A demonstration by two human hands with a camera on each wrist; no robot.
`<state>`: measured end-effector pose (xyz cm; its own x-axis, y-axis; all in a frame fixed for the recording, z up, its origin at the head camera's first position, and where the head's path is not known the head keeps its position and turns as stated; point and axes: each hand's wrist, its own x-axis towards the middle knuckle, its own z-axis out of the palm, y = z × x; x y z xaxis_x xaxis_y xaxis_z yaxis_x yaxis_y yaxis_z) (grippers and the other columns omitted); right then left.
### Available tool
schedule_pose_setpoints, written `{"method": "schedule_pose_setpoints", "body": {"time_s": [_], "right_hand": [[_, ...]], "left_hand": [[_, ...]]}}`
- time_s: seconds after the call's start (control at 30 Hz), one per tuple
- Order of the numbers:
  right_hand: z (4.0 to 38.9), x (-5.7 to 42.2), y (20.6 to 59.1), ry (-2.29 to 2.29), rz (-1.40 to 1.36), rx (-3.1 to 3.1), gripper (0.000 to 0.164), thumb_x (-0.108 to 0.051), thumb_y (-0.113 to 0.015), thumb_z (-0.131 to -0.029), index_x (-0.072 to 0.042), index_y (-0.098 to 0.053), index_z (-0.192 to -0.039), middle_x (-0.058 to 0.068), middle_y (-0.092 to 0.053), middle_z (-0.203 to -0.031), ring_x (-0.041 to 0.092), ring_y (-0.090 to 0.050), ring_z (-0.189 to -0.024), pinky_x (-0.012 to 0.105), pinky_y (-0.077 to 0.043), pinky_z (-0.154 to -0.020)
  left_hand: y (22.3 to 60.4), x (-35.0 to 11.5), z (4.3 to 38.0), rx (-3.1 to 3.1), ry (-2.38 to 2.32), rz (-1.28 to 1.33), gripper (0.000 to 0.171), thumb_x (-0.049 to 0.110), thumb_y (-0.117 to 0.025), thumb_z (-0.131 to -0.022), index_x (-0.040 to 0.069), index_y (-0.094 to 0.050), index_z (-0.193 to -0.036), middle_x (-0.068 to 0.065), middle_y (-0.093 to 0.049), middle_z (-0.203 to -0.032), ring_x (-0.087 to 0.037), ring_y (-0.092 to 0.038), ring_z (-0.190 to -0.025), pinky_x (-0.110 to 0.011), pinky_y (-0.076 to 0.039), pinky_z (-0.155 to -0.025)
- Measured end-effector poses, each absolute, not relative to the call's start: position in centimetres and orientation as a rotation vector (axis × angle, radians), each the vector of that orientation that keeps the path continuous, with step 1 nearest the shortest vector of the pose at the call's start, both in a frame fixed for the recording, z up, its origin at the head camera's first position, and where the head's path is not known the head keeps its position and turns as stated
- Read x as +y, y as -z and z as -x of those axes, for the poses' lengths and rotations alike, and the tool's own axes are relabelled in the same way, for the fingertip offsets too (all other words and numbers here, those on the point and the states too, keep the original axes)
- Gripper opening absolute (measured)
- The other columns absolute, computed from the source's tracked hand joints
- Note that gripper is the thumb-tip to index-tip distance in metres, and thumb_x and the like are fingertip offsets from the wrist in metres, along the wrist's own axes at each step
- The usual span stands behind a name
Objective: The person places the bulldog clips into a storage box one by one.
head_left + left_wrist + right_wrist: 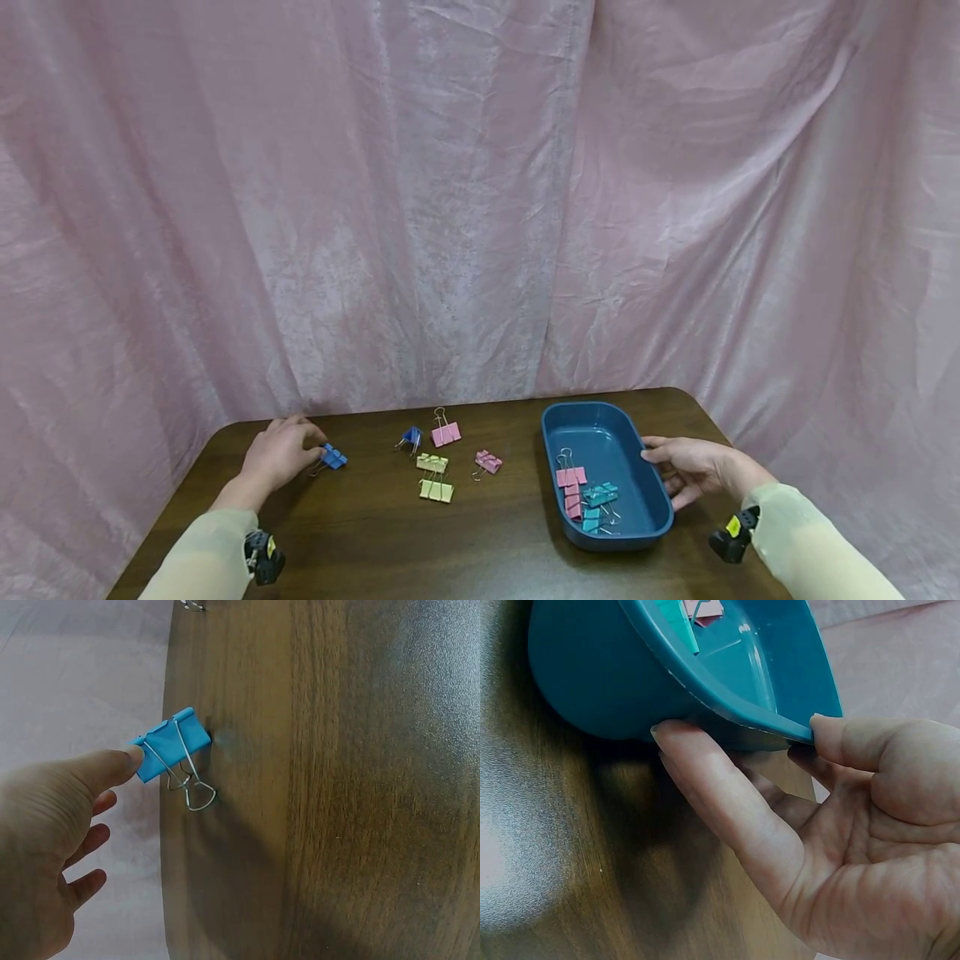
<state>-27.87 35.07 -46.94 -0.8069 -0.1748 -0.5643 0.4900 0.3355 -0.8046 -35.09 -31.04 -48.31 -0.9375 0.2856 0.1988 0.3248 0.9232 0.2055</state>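
Note:
At the table's left side, my left hand (281,454) pinches one end of a blue binder clip (174,744) between thumb and a finger hidden behind it. The clip's wire handles point down toward the tabletop. My right hand (693,467) grips the right rim of a blue tray (648,450), thumb on the edge and fingers under the outer wall. Inside the tray, at its near left, lie two pink binder clips (572,477) and two teal ones (600,495).
Between the left hand and the tray lie another blue binder clip (412,436), two pink ones (446,433) and two yellow ones (436,490) on the brown wooden table (360,533). A pink curtain (450,208) hangs behind the table's far edge.

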Motion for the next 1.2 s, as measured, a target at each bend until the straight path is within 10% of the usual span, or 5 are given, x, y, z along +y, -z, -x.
{"method": "schedule_pose_setpoints", "body": {"time_s": [1.2], "right_hand": [[27.76, 35.11, 46.76, 1.521, -0.251, 2.016, 0.062, -0.022, -0.046, -0.11, -0.005, -0.016, -0.161, 0.025, -0.065, -0.123, 0.044, -0.071, -0.099, 0.054, -0.06, -0.072]], "left_hand": [[48.85, -30.82, 35.16, -2.95, 0.312, 0.413, 0.009, 0.025, -0.079, -0.088, 0.019, -0.074, -0.092, -0.009, -0.064, -0.107, -0.043, -0.055, -0.109, -0.064, -0.044, -0.088]]}}
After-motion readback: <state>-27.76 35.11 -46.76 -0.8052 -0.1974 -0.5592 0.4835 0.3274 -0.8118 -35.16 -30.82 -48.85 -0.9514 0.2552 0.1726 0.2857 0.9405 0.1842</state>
